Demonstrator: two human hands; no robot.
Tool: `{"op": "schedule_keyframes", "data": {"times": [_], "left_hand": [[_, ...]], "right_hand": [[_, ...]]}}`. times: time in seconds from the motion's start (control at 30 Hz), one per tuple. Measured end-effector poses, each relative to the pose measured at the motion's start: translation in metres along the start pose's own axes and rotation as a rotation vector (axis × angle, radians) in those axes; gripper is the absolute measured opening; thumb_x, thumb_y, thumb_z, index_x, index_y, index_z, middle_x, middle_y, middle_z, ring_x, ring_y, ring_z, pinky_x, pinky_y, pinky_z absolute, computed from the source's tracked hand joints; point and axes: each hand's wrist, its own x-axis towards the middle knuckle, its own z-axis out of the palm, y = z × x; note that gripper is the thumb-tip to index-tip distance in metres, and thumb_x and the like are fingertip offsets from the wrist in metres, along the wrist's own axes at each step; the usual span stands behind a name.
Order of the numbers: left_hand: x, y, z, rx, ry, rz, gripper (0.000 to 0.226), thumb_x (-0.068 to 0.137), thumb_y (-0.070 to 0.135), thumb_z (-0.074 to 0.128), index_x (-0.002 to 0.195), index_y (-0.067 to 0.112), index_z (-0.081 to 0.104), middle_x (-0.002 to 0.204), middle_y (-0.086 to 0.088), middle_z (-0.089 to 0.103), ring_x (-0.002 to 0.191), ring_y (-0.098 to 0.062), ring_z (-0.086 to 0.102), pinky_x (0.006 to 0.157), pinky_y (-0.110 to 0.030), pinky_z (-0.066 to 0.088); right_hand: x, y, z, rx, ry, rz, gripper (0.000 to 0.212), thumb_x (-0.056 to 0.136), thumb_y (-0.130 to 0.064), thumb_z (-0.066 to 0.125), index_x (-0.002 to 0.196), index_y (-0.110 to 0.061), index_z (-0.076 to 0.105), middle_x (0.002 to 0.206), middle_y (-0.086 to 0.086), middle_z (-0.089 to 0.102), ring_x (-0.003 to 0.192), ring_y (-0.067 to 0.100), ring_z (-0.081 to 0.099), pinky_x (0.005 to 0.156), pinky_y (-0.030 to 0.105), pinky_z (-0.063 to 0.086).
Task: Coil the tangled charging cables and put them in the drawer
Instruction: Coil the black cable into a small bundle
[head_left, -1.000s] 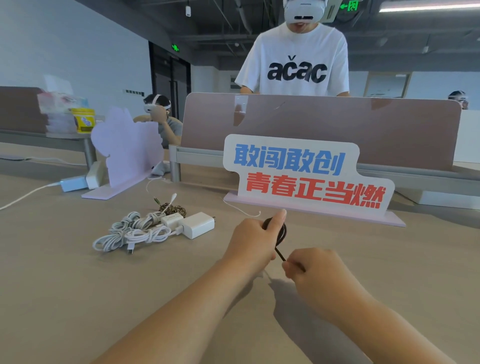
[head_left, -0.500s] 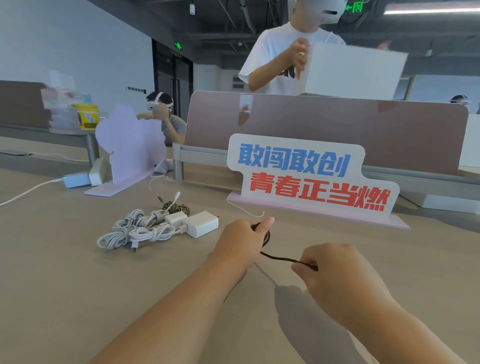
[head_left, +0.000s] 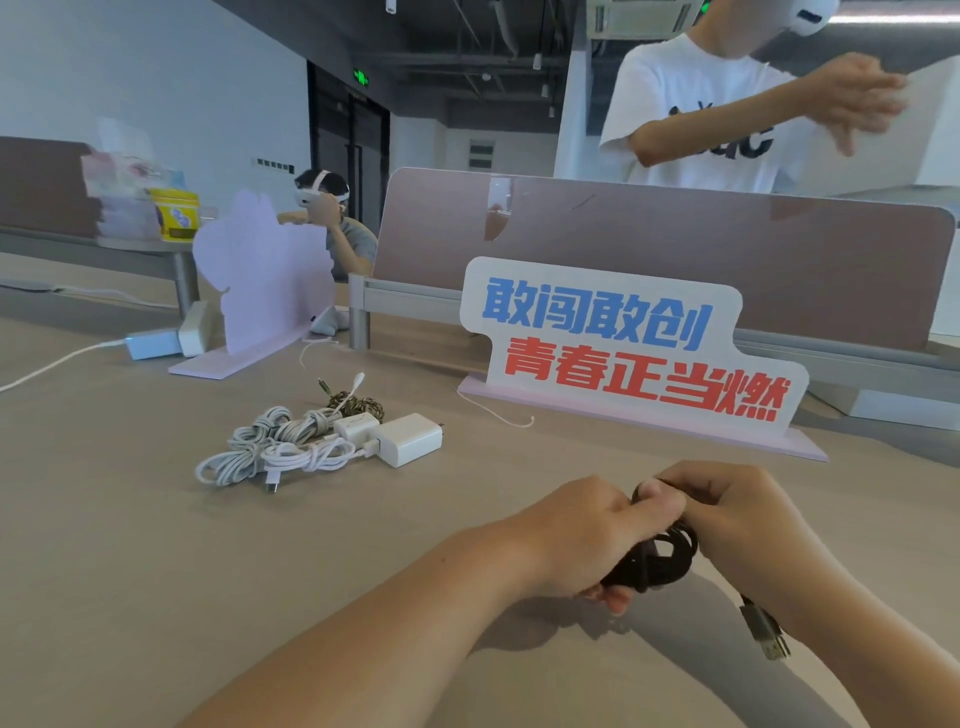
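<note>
left hand (head_left: 587, 540) and right hand (head_left: 748, 525) both grip black cable coil (head_left: 657, 566), held between them; plug (head_left: 768, 631) hangs at 5 o'clock (white cables (head_left: 270, 452) at 10 o'clock)

Desk sign (head_left: 623, 358) — "敢闯敢创" in blue; "青春正当燃" in red

Beige desk (head_left: 130, 545), mauve divider panel (head_left: 675, 249), white wall (head_left: 156, 78), dark exposed ceiling (head_left: 467, 36), dark doorway (head_left: 353, 145).

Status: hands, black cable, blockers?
Left hand and right hand grip black cable coil; USB plug dangles. White cables, chargers on table. No drawer in view.
</note>
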Motion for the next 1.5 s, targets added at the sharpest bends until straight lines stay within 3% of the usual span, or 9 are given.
{"op": "schedule_keyframes", "data": {"times": [0.17, 0.33, 0.5, 0.67, 0.8, 1.07, 1.13, 1.27, 1.5], "left_hand": [[-0.001, 0.001, 0.002, -0.068, 0.062, 0.053, 0.037, 0.102, 0.046, 0.032, 0.095, 0.016, 0.053, 0.061, -0.001, 0.055, 0.038, -0.006, 0.050, 0.037, -0.014, 0.035], [0.001, 0.002, -0.007, -0.222, 0.168, 0.107, 0.024, 0.104, 0.034, 0.029, 0.115, 0.023, 0.047, 0.070, -0.008, 0.057, 0.039, -0.007, 0.051, 0.035, -0.016, 0.031], [0.007, 0.003, -0.011, -0.381, 0.238, 0.070, 0.028, 0.099, 0.022, 0.026, 0.112, 0.021, 0.052, 0.066, -0.015, 0.059, 0.039, -0.013, 0.046, 0.034, -0.017, 0.029], [0.009, 0.002, -0.032, -1.051, 0.162, -0.196, 0.030, 0.087, 0.023, 0.035, 0.084, 0.005, 0.059, 0.051, -0.005, 0.050, 0.034, -0.011, 0.038, 0.028, -0.014, 0.027], [0.004, -0.006, -0.051, -1.441, -0.033, -0.289, 0.042, 0.088, 0.038, 0.049, 0.090, -0.002, 0.064, 0.054, -0.001, 0.048, 0.036, -0.011, 0.044, 0.027, -0.018, 0.035], [0.003, -0.005, -0.064, -1.386, 0.065, -0.299, 0.029, 0.091, 0.036, 0.054, 0.079, 0.009, 0.054, 0.049, 0.004, 0.046, 0.033, -0.008, 0.042, 0.026, -0.015, 0.032], [0.003, -0.004, -0.063, -1.157, 0.165, -0.286, 0.032, 0.093, 0.041, 0.052, 0.079, 0.013, 0.054, 0.050, 0.005, 0.044, 0.033, -0.006, 0.040, 0.026, -0.014, 0.030], [0.006, -0.012, -0.053, -0.126, 0.411, -0.195, 0.032, 0.092, 0.049, 0.054, 0.085, 0.019, 0.059, 0.053, 0.002, 0.050, 0.038, -0.011, 0.039, 0.037, -0.015, 0.030], [0.003, -0.010, -0.028, 0.139, 0.101, -0.175, 0.074, 0.083, 0.077, 0.014, 0.083, 0.016, 0.054, 0.056, 0.000, 0.052, 0.044, -0.010, 0.043, 0.043, -0.020, 0.036]], "right_hand": [[-0.001, -0.005, -0.004, 0.124, -0.084, 0.115, 0.024, 0.091, -0.022, 0.053, 0.075, -0.018, 0.071, 0.049, -0.006, 0.062, 0.037, 0.002, 0.047, 0.040, 0.008, 0.034], [0.000, 0.008, -0.005, -0.141, -0.069, 0.133, 0.033, 0.093, -0.025, 0.050, 0.067, -0.013, 0.065, 0.048, 0.000, 0.053, 0.043, 0.009, 0.041, 0.052, 0.026, 0.039], [-0.006, 0.002, 0.017, -0.303, -0.144, 0.122, 0.034, 0.093, -0.025, 0.050, 0.059, -0.030, 0.055, 0.060, -0.006, 0.058, 0.055, 0.010, 0.051, 0.058, 0.022, 0.042], [-0.009, -0.010, 0.033, -0.431, -0.182, 0.079, 0.024, 0.096, -0.033, 0.043, 0.089, -0.025, 0.064, 0.093, 0.001, 0.067, 0.083, 0.022, 0.062, 0.077, 0.034, 0.051], [-0.009, -0.009, 0.034, -0.481, -0.245, 0.086, 0.029, 0.097, -0.036, 0.039, 0.077, -0.026, 0.057, 0.086, -0.001, 0.064, 0.078, 0.021, 0.061, 0.073, 0.033, 0.049], [-0.001, 0.000, 0.016, -0.392, -0.196, 0.098, 0.033, 0.097, -0.033, 0.041, 0.068, -0.024, 0.056, 0.078, -0.001, 0.063, 0.074, 0.019, 0.058, 0.073, 0.034, 0.049], [-0.003, -0.003, 0.019, -0.401, -0.226, 0.055, 0.033, 0.097, -0.035, 0.040, 0.071, -0.025, 0.057, 0.075, -0.005, 0.062, 0.073, 0.017, 0.058, 0.073, 0.033, 0.049], [-0.011, -0.010, 0.011, -0.422, -0.267, -0.102, 0.027, 0.092, -0.042, 0.047, 0.073, -0.026, 0.057, 0.068, -0.008, 0.060, 0.064, 0.009, 0.055, 0.064, 0.024, 0.047], [-0.014, -0.014, -0.001, -0.498, -0.007, -0.535, 0.011, 0.084, -0.023, 0.065, 0.075, -0.030, 0.068, 0.060, -0.017, 0.052, 0.054, 0.006, 0.050, 0.045, 0.028, 0.046]]}}
